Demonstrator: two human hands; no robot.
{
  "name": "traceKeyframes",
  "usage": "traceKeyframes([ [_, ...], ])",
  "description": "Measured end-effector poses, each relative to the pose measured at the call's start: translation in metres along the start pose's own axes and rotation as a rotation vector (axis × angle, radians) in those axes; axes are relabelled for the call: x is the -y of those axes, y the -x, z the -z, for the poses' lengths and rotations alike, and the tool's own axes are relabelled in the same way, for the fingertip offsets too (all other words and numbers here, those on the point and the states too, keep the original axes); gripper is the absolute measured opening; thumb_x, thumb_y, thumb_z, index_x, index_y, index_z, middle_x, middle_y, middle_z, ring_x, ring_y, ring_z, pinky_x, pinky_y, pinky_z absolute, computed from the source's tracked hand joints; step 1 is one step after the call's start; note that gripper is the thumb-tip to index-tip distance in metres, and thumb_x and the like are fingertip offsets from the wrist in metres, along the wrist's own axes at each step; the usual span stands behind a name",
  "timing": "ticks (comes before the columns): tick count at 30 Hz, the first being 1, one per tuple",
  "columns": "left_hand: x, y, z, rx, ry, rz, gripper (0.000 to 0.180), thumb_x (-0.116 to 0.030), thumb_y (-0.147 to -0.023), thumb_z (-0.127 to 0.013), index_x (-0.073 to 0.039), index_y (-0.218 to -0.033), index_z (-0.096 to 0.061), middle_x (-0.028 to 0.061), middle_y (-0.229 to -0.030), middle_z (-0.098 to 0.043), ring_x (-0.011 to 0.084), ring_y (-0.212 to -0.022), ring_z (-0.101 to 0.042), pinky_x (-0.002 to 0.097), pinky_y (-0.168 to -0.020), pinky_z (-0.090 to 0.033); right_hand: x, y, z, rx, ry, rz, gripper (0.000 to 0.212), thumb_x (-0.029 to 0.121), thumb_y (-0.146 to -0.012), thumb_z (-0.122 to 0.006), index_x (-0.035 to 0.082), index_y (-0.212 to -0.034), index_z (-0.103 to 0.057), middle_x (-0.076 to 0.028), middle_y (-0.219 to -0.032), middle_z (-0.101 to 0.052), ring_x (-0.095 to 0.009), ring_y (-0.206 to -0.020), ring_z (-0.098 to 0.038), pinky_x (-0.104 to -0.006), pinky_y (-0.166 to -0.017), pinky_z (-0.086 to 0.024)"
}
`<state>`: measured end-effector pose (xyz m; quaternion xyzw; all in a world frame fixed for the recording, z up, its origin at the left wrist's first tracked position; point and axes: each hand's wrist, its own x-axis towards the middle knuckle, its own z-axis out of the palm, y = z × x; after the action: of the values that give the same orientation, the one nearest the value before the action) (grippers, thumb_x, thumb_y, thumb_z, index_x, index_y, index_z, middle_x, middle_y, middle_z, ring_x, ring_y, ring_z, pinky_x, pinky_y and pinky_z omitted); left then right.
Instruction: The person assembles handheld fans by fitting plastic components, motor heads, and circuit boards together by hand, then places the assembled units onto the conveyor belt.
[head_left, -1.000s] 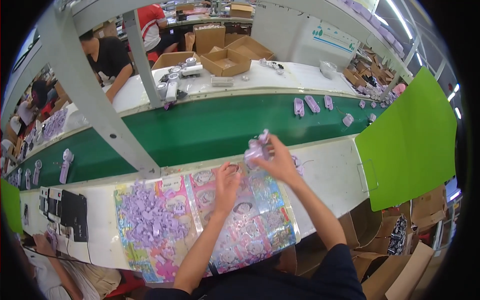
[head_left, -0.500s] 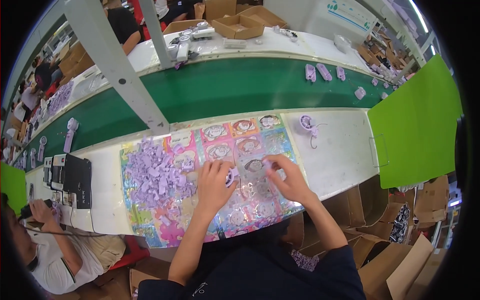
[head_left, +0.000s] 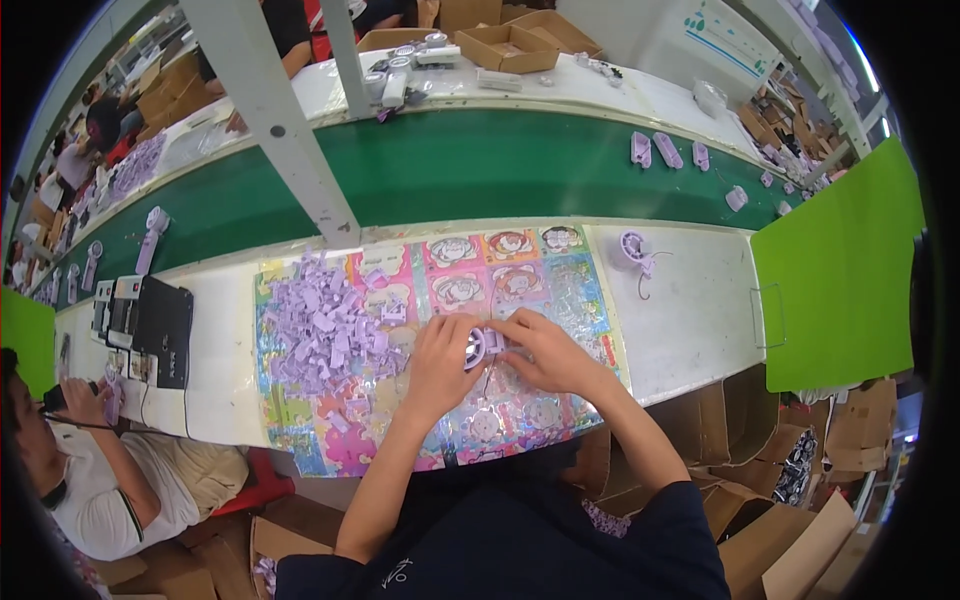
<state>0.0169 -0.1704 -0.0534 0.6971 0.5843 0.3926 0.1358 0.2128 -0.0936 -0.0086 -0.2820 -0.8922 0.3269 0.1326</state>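
The left hand [head_left: 437,362], palm down, grips the ring [head_left: 481,350] in curled fingers. The right hand [head_left: 545,350] pinches its side, fingers narrow.

Parts heap [head_left: 322,335] left of fingers [head_left: 452,330]

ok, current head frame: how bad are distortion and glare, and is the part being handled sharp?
Head view: strong fisheye, the green belt bows and the corners go black; head view: shiny patches on the printed mat; head view: left hand and right hand partly cover the small lilac part, so its sharpness is hard to judge.
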Motion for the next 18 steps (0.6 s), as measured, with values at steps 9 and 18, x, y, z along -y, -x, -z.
traceKeyframes([
  [9,0.002,0.000,0.000,0.018,-0.008,0.003,0.057,-0.006,-0.067,-0.083,-0.005,-0.119,-0.059,0.0113,-0.116,-0.062,0.0345,-0.111,-0.056,0.0455,-0.093,-0.046,0.006,-0.019,0.009,0.114,0.167,0.002,0.039,0.006,-0.085,-0.071,-0.001,-0.122,-0.062,-0.019,-0.102,-0.061,-0.038,-0.098,-0.062,-0.0459,-0.086,-0.052],
  [18,0.004,0.013,-0.012,-0.116,-0.026,-0.011,0.057,-0.007,-0.067,-0.083,-0.006,-0.119,-0.059,0.0126,-0.116,-0.061,0.0367,-0.109,-0.057,0.0473,-0.092,-0.045,0.006,-0.007,-0.017,-0.051,0.110,-0.033,0.048,0.005,-0.085,-0.072,0.004,-0.131,-0.061,-0.020,-0.104,-0.061,-0.039,-0.098,-0.061,-0.0453,-0.086,-0.050],
])
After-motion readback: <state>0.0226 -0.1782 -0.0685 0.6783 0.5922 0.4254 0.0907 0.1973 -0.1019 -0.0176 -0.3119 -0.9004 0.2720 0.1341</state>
